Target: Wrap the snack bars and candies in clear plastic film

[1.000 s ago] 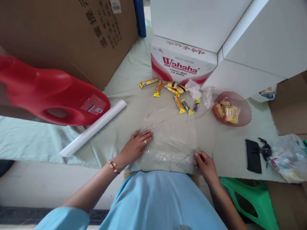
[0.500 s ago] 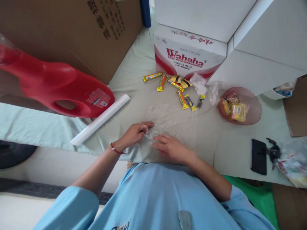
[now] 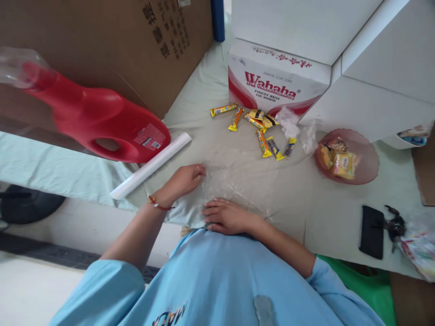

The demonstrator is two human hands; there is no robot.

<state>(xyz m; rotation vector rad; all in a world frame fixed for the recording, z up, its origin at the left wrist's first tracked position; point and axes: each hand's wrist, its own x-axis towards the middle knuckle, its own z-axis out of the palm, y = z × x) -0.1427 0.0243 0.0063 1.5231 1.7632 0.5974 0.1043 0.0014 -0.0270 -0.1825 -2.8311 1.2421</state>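
Thin clear plastic sheet point(image 3: 239, 179) on the pale-green cloth-covered bench point(image 3: 328, 213), both hands at its left side.
Left hand point(image 3: 189, 179): fingers curled closed on the sheet's left edge. Right hand point(image 3: 230, 216): palm down at its near left part, fingers extended, gripping nothing. Round translucent pink plastic bowl point(image 3: 369, 160), right, holds yellow-wrapped snacks point(image 3: 344, 165); small white container point(image 3: 403, 141) beyond it holds blue and pale items, kind unclear. Big red plastic jug point(image 3: 118, 113), left: contents hidden.

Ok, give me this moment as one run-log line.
left hand: curled at left edge of clear plastic film | right hand: palm down, nearer the body | wrapped snacks: in front of Wahaha box
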